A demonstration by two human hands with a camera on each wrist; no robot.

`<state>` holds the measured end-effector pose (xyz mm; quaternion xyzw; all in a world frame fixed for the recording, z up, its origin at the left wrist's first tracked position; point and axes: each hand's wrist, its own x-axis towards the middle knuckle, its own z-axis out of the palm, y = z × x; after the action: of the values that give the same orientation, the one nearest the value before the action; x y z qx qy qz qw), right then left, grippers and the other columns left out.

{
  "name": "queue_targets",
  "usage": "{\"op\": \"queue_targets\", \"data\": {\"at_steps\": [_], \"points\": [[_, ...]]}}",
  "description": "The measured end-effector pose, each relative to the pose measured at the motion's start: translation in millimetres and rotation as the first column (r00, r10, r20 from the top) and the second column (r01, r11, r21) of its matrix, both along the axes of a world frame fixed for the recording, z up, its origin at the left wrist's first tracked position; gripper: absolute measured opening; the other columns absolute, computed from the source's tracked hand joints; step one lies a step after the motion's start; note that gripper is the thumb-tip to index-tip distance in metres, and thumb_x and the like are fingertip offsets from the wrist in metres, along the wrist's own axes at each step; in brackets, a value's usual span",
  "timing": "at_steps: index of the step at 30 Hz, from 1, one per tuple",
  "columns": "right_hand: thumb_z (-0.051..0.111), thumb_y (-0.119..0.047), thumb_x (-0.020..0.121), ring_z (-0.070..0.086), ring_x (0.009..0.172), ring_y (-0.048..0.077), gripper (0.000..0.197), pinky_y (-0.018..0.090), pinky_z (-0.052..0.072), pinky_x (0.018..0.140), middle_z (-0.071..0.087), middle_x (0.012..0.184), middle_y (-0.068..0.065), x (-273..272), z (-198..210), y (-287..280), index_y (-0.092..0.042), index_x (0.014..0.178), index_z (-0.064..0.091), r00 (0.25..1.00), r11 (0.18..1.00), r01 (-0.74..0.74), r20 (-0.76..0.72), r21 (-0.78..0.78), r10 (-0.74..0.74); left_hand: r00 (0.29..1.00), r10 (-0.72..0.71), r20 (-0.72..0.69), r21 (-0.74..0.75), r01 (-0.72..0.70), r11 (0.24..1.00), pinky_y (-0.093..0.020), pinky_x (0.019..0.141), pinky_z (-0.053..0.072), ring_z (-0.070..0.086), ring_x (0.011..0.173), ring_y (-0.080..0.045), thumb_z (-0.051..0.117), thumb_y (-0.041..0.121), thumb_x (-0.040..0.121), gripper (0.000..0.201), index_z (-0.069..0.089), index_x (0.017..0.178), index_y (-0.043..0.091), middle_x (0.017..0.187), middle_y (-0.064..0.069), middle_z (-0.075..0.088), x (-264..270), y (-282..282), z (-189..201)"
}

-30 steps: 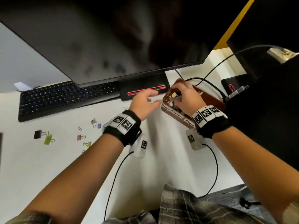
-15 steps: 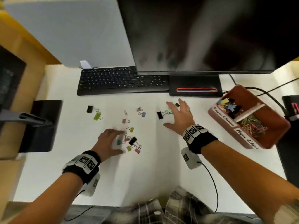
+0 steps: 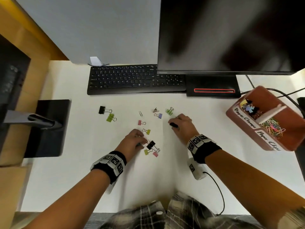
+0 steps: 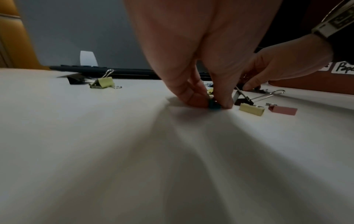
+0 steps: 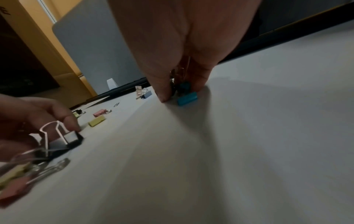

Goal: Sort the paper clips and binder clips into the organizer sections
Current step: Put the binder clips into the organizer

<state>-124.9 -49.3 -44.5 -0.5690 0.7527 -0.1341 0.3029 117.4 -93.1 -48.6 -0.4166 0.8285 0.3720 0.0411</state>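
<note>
My left hand (image 3: 140, 142) pinches a small teal binder clip (image 4: 214, 104) that rests on the white desk (image 3: 82, 171). A large black binder clip (image 3: 151, 144), a yellow one (image 3: 146, 152) and a pink one (image 3: 155, 154) lie just to its right. My right hand (image 3: 175, 123) is curled on a black binder clip (image 3: 173, 124), and a blue binder clip (image 5: 187, 98) sits at its fingertips. More loose clips and one paper clip (image 3: 140, 114) lie between the hands and the keyboard. The brown organizer (image 3: 244, 123) stands at the far right and holds binder clips in its back section and paper clips in its front section.
A black keyboard (image 3: 132, 79) and a monitor base (image 3: 212, 86) line the back of the desk. A dark stand (image 3: 47, 128) sits at the left. Cables (image 3: 280, 95) run behind the organizer. A black and a green binder clip (image 3: 110, 117) lie farther left.
The view swung left from the organizer to the loose clips. Both hands left the organizer and came down on the desk. The left now pinches the teal clip and the right has closed on the black one.
</note>
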Motion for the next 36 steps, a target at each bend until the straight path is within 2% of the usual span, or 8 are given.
{"op": "queue_targets", "data": {"at_steps": [6, 11, 15, 19, 23, 27, 31, 36], "points": [[0.059, 0.001, 0.081, 0.057, 0.094, 0.033, 0.029, 0.036, 0.049, 0.082, 0.055, 0.101, 0.013, 1.7, 6.5, 3.5, -0.009, 0.107, 0.066, 0.995, 1.0, -0.009, 0.098, 0.022, 0.006, 0.988, 0.112, -0.102, -0.025, -0.115, 0.993, -0.02, 0.077, 0.041, 0.054, 0.088, -0.014, 0.063, 0.004, 0.079, 0.011, 0.067, 0.087, 0.011, 0.101, 0.002, 0.051, -3.6, 1.4, -4.3], [0.063, -0.003, 0.081, 0.056, 0.098, 0.022, 0.031, 0.019, 0.038, 0.082, 0.056, 0.107, 0.009, -13.0, 17.2, 16.2, -0.013, 0.111, 0.064, 0.993, 0.999, 0.043, 0.111, 0.005, -0.043, 0.951, 0.271, -0.147, 0.018, -0.271, 0.962, 0.003, 0.07, 0.036, 0.054, 0.078, -0.009, 0.067, 0.0, 0.073, 0.015, 0.069, 0.081, 0.013, 0.094, -0.001, 0.053, -7.4, 1.0, -2.4], [0.068, -0.007, 0.08, 0.056, 0.095, 0.018, 0.034, 0.02, 0.041, 0.085, 0.059, 0.107, 0.007, -44.5, 42.7, 30.7, -0.016, 0.112, 0.064, 0.994, 0.993, 0.085, 0.082, -0.088, -0.078, 0.911, 0.358, -0.203, 0.037, -0.359, 0.933, -0.01, 0.07, 0.047, 0.06, 0.073, -0.009, 0.071, 0.005, 0.072, 0.029, 0.062, 0.071, 0.032, 0.093, 0.002, 0.057, -15.5, -8.8, 19.8], [0.07, -0.011, 0.079, 0.054, 0.09, 0.013, 0.034, 0.021, 0.046, 0.084, 0.059, 0.107, 0.007, -95.8, 75.1, 47.6, -0.016, 0.113, 0.064, 0.981, 0.954, 0.192, 0.01, -0.231, -0.195, 0.895, 0.266, -0.358, 0.068, -0.26, 0.963, -0.014, 0.07, 0.051, 0.06, 0.075, -0.008, 0.068, -0.003, 0.072, 0.028, 0.066, 0.076, 0.024, 0.094, 0.002, 0.058, -57.8, -19.7, 64.9], [0.071, -0.013, 0.079, 0.057, 0.102, 0.025, 0.035, 0.031, 0.048, 0.094, 0.059, 0.113, 0.012, -154.7, 98.6, 67.1, -0.014, 0.114, 0.063, 0.922, 0.888, 0.363, -0.029, -0.283, -0.387, 0.897, 0.092, -0.432, 0.048, -0.079, 0.996, -0.015, 0.069, 0.051, 0.059, 0.071, -0.007, 0.065, -0.002, 0.074, 0.022, 0.067, 0.082, 0.018, 0.096, -0.003, 0.059, -141.4, -14.5, 100.7], [0.068, -0.015, 0.082, 0.051, 0.116, 0.026, 0.033, 0.03, 0.039, 0.102, 0.056, 0.123, 0.012, -197.8, 105.1, 72.5, -0.019, 0.114, 0.063, 0.861, 0.842, 0.469, -0.074, -0.266, -0.503, 0.846, 0.07, -0.529, 0.088, -0.027, 0.996, -0.01, 0.066, 0.048, 0.06, 0.07, -0.011, 0.064, 0.0, 0.074, 0.019, 0.067, 0.083, 0.017, 0.091, 0.002, 0.06, -248.9, 2.0, 118.9], [0.068, -0.01, 0.079, 0.051, 0.119, 0.03, 0.046, 0.038, 0.039, 0.108, 0.051, 0.128, 0.014, -222.2, 98.9, 62.9, -0.018, 0.123, 0.057, 0.854, 0.845, 0.504, -0.044, -0.182, -0.519, 0.779, 0.149, -0.609, 0.267, 0.024, 0.963, -0.013, 0.079, 0.05, 0.063, 0.086, -0.005, 0.065, 0.001, 0.079, 0.019, 0.066, 0.095, 0.011, 0.099, -0.003, 0.065, -334.8, 15.0, 124.1], [0.057, -0.001, 0.084, 0.043, 0.128, 0.03, 0.06, 0.037, 0.036, 0.11, 0.037, 0.141, 0.013, -222.8, 93.6, 63.2, -0.019, 0.137, 0.038, 0.881, 0.871, 0.467, -0.005, -0.15, -0.473, 0.901, 0.076, -0.428, 0.211, 0.017, 0.977, -0.033, 0.103, 0.044, 0.054, 0.116, -0.016, 0.064, 0.012, 0.082, 0.038, 0.058, 0.119, 0.02, 0.125, -0.005, 0.058, -348.2, 8.4, 97.2]]}}
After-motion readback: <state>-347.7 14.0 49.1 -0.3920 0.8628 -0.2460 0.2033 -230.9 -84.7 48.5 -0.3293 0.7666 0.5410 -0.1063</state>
